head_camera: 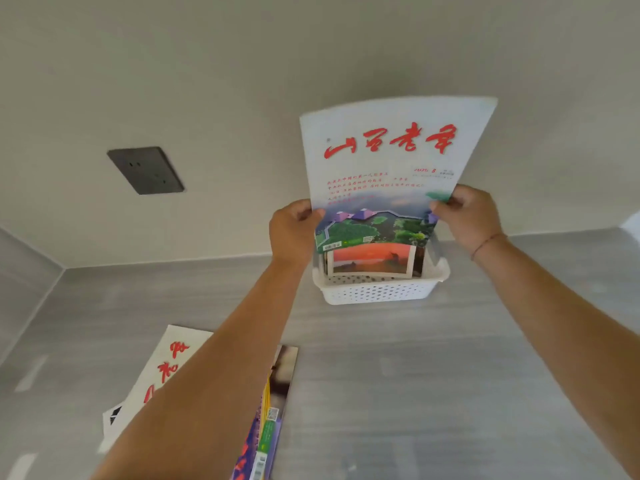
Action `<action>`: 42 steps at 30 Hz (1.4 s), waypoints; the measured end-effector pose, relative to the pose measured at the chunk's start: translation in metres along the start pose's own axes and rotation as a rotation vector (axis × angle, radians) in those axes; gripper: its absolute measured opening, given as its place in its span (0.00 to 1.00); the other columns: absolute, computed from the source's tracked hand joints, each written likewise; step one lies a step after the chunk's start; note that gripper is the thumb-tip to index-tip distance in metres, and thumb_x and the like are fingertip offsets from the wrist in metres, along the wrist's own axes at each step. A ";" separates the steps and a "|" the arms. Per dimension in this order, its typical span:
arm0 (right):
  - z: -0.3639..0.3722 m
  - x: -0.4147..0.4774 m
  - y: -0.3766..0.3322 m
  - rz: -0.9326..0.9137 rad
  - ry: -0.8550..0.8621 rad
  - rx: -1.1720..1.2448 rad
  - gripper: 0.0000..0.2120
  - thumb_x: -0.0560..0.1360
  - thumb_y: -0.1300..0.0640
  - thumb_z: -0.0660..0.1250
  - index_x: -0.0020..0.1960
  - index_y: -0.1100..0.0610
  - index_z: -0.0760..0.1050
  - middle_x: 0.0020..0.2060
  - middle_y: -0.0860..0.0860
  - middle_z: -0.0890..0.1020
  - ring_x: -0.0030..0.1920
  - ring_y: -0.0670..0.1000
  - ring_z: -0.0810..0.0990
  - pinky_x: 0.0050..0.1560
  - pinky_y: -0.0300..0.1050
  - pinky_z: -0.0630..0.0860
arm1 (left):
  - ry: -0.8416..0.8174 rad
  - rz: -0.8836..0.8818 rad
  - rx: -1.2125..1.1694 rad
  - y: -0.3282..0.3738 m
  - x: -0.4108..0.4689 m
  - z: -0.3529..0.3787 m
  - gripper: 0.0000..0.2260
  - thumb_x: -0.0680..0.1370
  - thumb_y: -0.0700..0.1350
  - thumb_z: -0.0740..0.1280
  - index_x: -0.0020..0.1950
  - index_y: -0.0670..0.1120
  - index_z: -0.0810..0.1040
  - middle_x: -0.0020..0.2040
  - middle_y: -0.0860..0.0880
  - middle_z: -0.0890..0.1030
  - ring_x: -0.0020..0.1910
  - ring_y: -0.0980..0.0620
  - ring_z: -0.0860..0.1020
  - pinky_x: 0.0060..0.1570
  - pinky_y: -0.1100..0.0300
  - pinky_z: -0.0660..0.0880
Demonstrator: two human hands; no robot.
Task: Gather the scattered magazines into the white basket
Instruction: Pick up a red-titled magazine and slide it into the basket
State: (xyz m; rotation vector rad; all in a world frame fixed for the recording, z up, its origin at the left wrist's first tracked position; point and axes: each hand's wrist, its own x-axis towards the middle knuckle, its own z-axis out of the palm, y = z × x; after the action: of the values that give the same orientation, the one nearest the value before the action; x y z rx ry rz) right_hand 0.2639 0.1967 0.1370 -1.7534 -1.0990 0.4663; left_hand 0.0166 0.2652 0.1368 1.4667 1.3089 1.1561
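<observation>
Both hands, left hand (294, 230) and right hand (467, 220), gripping an upright magazine (391, 161) by its side edges, lower end inside the white basket (377, 291), more magazines (266, 420) lying on the grey counter (415, 375).

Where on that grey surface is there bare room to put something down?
Bare: the wide stretch right of the white basket and under the right forearm, and the strip between wall and left magazines. Crowded: the basket, already holding magazines, and the lower left pile.

Grey counter (450, 375) carries white basket (377, 292) and loose magazines (162, 372).
</observation>
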 end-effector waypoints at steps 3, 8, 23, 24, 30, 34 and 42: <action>0.013 -0.004 0.028 0.101 -0.040 -0.010 0.10 0.73 0.63 0.67 0.53 0.61 0.80 0.37 0.55 0.83 0.40 0.54 0.83 0.50 0.50 0.79 | 0.043 -0.113 0.050 -0.025 0.000 0.016 0.07 0.72 0.38 0.68 0.48 0.45 0.84 0.46 0.49 0.85 0.40 0.53 0.81 0.41 0.61 0.77; 0.030 -0.005 0.057 0.157 0.002 -0.066 0.03 0.72 0.59 0.67 0.43 0.56 0.81 0.33 0.52 0.83 0.37 0.52 0.82 0.48 0.49 0.80 | 0.105 -0.216 0.147 -0.056 -0.001 0.033 0.03 0.73 0.42 0.69 0.43 0.49 0.80 0.46 0.47 0.85 0.39 0.52 0.79 0.36 0.63 0.75; 0.054 -0.001 0.053 0.246 -0.022 -0.164 0.15 0.76 0.63 0.57 0.63 0.59 0.69 0.62 0.57 0.75 0.57 0.59 0.77 0.57 0.53 0.77 | 0.031 -0.053 0.304 -0.062 0.000 0.052 0.11 0.79 0.41 0.59 0.59 0.46 0.75 0.58 0.46 0.80 0.50 0.51 0.76 0.46 0.62 0.76; 0.055 -0.001 0.052 0.253 -0.025 -0.160 0.16 0.76 0.63 0.57 0.64 0.59 0.68 0.62 0.57 0.75 0.57 0.59 0.77 0.57 0.55 0.77 | 0.024 -0.050 0.313 -0.063 0.001 0.051 0.11 0.79 0.41 0.59 0.59 0.46 0.76 0.58 0.47 0.80 0.50 0.51 0.76 0.43 0.66 0.74; 0.056 -0.004 0.048 0.274 -0.029 -0.127 0.19 0.75 0.64 0.59 0.66 0.59 0.67 0.64 0.57 0.73 0.60 0.58 0.75 0.59 0.55 0.76 | -0.002 -0.083 0.282 -0.063 0.002 0.044 0.08 0.78 0.42 0.60 0.55 0.45 0.75 0.57 0.48 0.81 0.46 0.52 0.76 0.29 0.78 0.71; 0.054 -0.009 0.042 0.295 -0.022 -0.119 0.23 0.75 0.63 0.60 0.69 0.60 0.63 0.65 0.58 0.71 0.59 0.58 0.75 0.59 0.57 0.77 | 0.014 -0.197 0.247 -0.060 -0.004 0.030 0.16 0.78 0.46 0.62 0.65 0.45 0.72 0.64 0.48 0.77 0.57 0.49 0.77 0.47 0.71 0.72; 0.074 -0.081 0.003 0.148 0.186 -0.024 0.18 0.71 0.65 0.64 0.61 0.61 0.69 0.60 0.57 0.71 0.58 0.54 0.74 0.55 0.47 0.76 | 0.071 -0.342 0.171 -0.088 -0.066 -0.055 0.18 0.77 0.48 0.65 0.66 0.46 0.72 0.63 0.48 0.77 0.53 0.56 0.74 0.54 0.65 0.67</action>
State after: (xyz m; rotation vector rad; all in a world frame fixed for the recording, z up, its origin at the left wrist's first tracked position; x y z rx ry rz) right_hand 0.1704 0.1676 0.0880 -1.8673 -0.8510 0.3721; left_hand -0.0588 0.2090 0.0570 1.2637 1.6671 0.8960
